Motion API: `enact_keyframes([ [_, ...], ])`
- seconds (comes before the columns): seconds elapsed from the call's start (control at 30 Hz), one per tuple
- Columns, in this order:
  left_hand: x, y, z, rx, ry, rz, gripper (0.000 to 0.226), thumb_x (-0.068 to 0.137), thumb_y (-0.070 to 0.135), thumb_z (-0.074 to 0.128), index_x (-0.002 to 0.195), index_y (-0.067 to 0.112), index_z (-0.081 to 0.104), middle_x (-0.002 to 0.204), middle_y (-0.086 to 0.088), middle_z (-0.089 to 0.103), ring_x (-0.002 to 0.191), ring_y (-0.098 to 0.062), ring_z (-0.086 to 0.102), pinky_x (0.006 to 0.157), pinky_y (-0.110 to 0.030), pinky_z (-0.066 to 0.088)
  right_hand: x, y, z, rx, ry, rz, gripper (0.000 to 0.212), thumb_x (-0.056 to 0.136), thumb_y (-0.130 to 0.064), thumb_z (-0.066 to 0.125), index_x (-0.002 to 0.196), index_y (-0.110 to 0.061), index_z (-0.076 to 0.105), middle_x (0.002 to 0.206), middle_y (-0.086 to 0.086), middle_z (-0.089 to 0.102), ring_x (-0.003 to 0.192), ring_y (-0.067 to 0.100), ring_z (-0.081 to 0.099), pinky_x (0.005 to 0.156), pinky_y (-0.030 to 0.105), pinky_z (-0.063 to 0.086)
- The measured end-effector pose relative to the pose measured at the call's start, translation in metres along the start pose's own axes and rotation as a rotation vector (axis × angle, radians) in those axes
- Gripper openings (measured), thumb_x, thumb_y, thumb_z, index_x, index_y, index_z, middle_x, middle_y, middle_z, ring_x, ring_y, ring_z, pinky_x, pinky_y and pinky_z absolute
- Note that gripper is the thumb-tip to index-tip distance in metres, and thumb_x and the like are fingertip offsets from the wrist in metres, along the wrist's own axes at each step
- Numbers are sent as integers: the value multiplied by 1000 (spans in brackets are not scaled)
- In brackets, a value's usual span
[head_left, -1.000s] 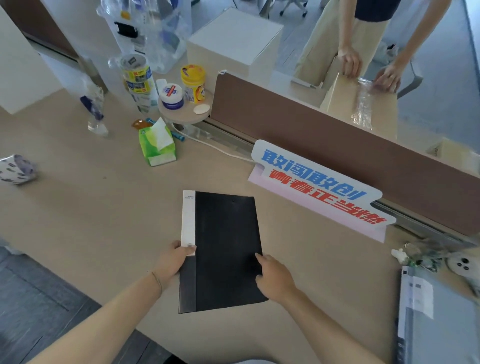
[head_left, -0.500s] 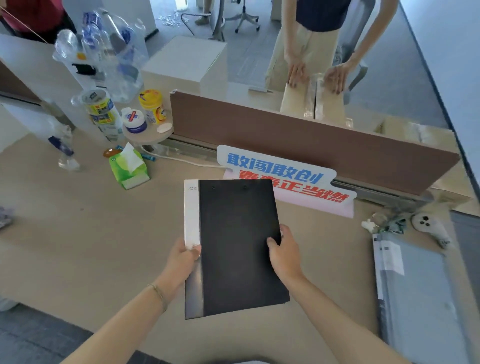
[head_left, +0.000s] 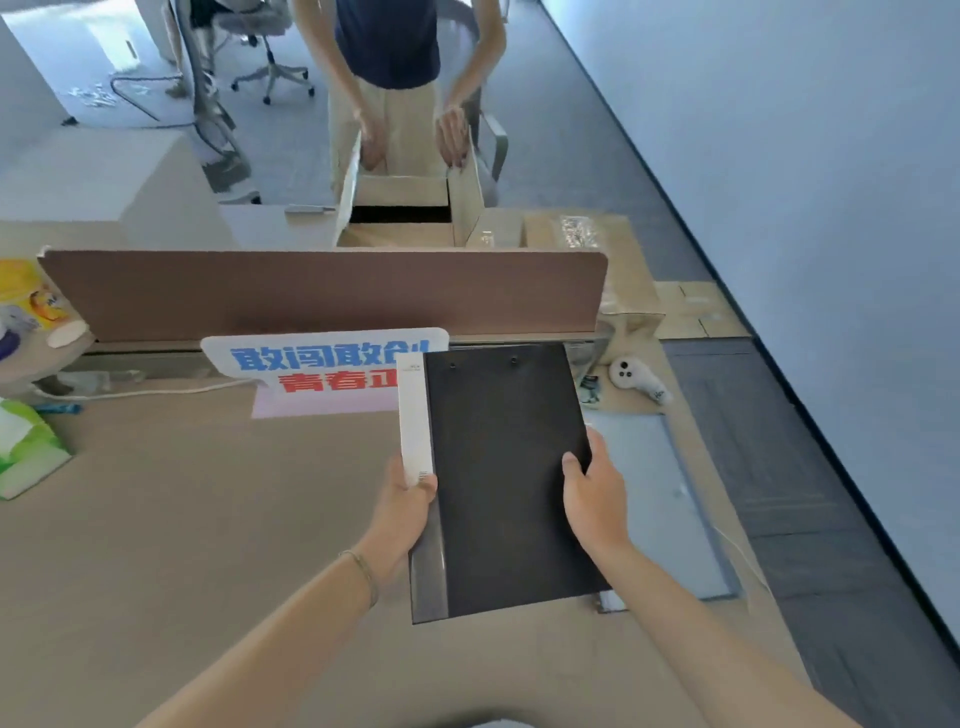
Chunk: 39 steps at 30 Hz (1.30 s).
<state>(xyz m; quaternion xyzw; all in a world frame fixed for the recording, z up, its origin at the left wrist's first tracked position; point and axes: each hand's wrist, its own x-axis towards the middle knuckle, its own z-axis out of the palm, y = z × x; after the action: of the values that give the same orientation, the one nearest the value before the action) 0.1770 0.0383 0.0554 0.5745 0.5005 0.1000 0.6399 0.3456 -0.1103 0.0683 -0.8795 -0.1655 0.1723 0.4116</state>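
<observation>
A black folder (head_left: 498, 467) with a white label strip down its left side is held above the beige desk (head_left: 182, 519), over its right part. My left hand (head_left: 405, 512) grips the folder's left edge, thumb on the white strip. My right hand (head_left: 592, 493) grips the right edge, thumb on the black cover. The folder's far end covers part of a sign with blue and red lettering (head_left: 322, 364).
A grey folder (head_left: 654, 499) lies on the desk under the black one's right side. A brown divider (head_left: 322, 291) runs along the back. Beyond it a person handles an open cardboard box (head_left: 405, 208). A white controller (head_left: 639, 379) and a green tissue pack (head_left: 26, 447) sit at the sides.
The folder was lifted off the desk and carried to the right, now above the grey folder. Both hands closed on its edges. The view turned right.
</observation>
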Motion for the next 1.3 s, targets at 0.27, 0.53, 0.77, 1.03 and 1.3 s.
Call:
enact_keyframes([
  [0.27,2,26,119,112,-94,17,23,102,20,54,100,8,73,86,3,70,79,-17,60,64,-23,43,45,86,-92,8,111,109,43,102,-22,43,145,-19,47,127,-11,57,117,13,53,100,33,39],
  [0.53,12,27,201,327,-121,65,43,97,14,61,135,34,59,87,-2,76,72,-12,66,55,-18,46,90,161,-133,-30,78,295,47,102,-26,43,148,-15,48,140,10,54,128,28,52,108,45,42],
  [0.77,27,12,234,356,-117,-8,69,92,1,58,145,43,44,69,-3,70,63,-19,59,68,-43,59,125,194,-136,-1,-108,376,47,98,-18,47,145,-16,53,136,3,63,121,26,59,99,38,49],
  [1.03,25,7,260,388,-90,-66,64,102,22,47,159,33,20,143,-2,47,113,-21,56,65,-20,45,141,218,-125,-54,-186,447,36,94,-22,49,123,-12,69,121,9,70,108,29,61,91,36,49],
  [1.3,13,-3,278,347,-175,-106,75,104,30,45,163,30,-2,172,6,5,157,-24,13,124,-39,17,144,225,-120,-59,-238,414,44,95,-26,50,136,-17,59,134,1,65,122,25,59,105,40,48],
])
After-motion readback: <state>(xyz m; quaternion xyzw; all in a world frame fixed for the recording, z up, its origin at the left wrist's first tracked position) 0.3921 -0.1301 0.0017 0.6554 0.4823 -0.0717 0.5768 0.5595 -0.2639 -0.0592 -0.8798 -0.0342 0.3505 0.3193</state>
